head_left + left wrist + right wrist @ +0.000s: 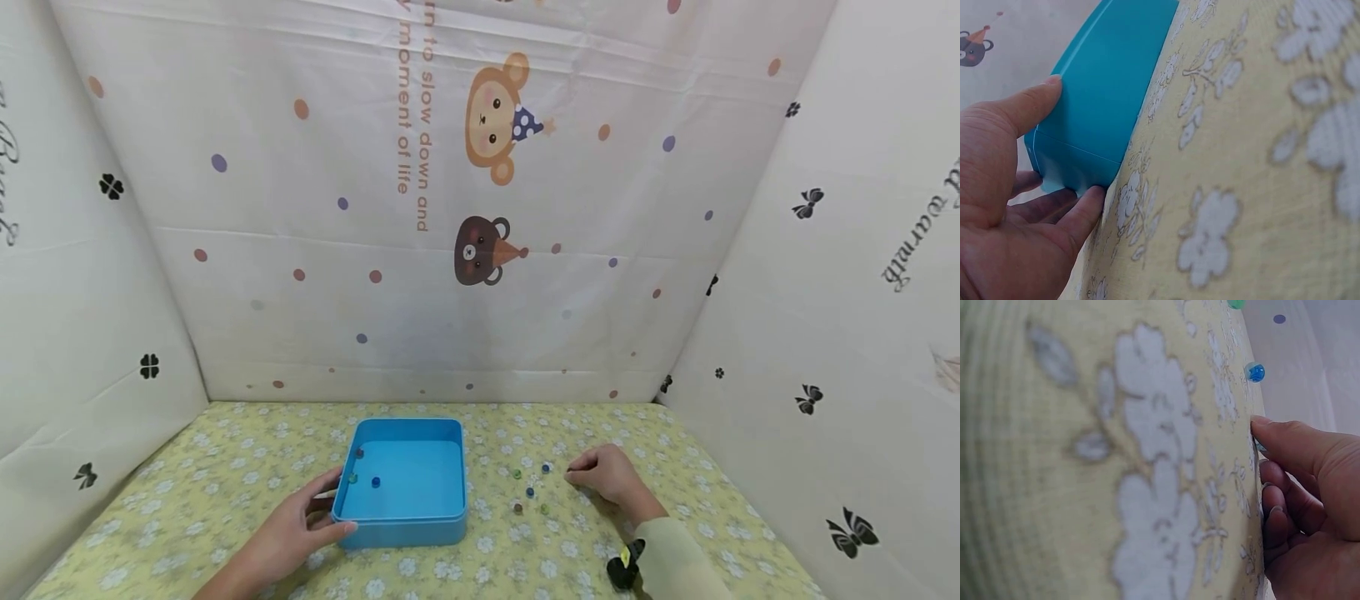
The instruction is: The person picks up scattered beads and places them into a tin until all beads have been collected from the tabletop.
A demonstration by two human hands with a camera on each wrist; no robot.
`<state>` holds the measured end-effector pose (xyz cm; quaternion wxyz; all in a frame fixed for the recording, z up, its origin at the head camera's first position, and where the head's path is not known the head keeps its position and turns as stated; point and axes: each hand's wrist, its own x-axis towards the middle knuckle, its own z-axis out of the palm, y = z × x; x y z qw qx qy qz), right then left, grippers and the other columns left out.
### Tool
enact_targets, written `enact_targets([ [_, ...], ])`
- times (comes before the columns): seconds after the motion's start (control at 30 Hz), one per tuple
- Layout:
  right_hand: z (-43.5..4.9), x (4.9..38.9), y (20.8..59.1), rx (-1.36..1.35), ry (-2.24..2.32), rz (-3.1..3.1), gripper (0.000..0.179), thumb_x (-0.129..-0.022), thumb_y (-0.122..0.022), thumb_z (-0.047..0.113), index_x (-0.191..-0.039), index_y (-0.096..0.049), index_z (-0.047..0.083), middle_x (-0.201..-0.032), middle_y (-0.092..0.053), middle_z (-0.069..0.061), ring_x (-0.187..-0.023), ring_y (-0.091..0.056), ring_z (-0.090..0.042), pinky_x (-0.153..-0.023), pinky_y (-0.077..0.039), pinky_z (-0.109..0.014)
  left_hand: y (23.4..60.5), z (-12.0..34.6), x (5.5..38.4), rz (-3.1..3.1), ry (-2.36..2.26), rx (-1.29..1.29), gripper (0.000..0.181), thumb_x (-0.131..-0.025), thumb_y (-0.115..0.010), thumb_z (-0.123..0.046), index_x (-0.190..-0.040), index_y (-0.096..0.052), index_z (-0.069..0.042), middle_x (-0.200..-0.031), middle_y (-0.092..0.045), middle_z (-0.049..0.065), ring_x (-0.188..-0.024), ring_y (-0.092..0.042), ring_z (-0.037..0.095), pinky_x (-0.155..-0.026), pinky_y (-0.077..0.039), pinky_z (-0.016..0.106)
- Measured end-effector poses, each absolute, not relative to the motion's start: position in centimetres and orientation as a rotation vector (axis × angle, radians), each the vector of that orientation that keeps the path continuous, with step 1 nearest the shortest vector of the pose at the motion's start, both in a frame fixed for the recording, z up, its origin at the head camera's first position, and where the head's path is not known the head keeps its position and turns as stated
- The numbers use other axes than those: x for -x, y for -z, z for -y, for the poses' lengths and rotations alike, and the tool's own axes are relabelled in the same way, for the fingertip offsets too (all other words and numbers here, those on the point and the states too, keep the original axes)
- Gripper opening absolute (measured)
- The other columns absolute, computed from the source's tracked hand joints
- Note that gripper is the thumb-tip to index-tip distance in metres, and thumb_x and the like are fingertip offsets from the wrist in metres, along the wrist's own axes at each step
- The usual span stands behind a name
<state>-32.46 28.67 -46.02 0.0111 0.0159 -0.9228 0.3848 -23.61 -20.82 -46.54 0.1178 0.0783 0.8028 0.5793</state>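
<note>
A square blue plastic box (pixel 408 479) stands on the floral cloth. My left hand (pixel 300 521) grips its near left corner, thumb on the front side and fingers along the left side; the left wrist view shows the thumb on the blue box wall (pixel 1107 81). Inside lie a brown marble (pixel 359 452), a green marble (pixel 352 478) and a blue marble (pixel 376 482). Right of the loose marbles, my right hand (pixel 607 475) is down at the cloth. Its thumb and forefinger pinch a small glassy marble (pixel 1260 447), mostly hidden by the fingers.
Between box and right hand lie several loose marbles, among them a blue marble (pixel 530 492), a brown marble (pixel 517 507) and a green marble (pixel 544 508). A yellow floral cloth (pixel 255 467) covers the table. Printed white sheets (pixel 337 308) hang at the back and sides.
</note>
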Motion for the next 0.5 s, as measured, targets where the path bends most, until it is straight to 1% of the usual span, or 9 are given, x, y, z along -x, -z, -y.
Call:
enact_targets([
  [0.13,-28.60,32.61,46.32,-0.039,-1.202,2.869,0.007,-0.086,-0.084,0.012,-0.092,-0.082,0.011,-0.098,-0.075,-0.003,-0.079,-0.066,-0.015,-0.065,-0.066,-0.033,46.61,20.94,23.62,-2.348,-1.689,-0.224,0.092,-0.095,-0.075,-0.029,-0.164,-0.019,-0.008,-0.162,-0.025,0.035,-0.140,-0.040,0.059,-0.111,-0.062,0.040],
  [0.37,-28.62,32.70,46.57,-0.031,-1.232,2.881,0.007,-0.087,-0.083,0.014,-0.093,-0.082,0.011,-0.100,-0.074,-0.005,-0.077,-0.067,-0.015,-0.062,-0.065,-0.030,46.61,20.87,23.62,-2.380,-1.663,-0.173,0.093,-0.093,-0.077,-0.031,-0.163,-0.022,-0.009,-0.161,-0.029,0.034,-0.139,-0.042,0.058,-0.110,-0.063,0.039],
  [0.5,-28.67,32.75,46.61,-0.018,-1.233,2.879,0.006,-0.087,-0.083,0.014,-0.092,-0.082,0.011,-0.098,-0.074,-0.004,-0.076,-0.066,-0.015,-0.061,-0.064,-0.029,46.72,20.79,23.61,-2.374,-1.667,-0.174,0.093,-0.092,-0.078,-0.032,-0.163,-0.022,-0.009,-0.160,-0.029,0.034,-0.139,-0.041,0.058,-0.109,-0.063,0.040],
])
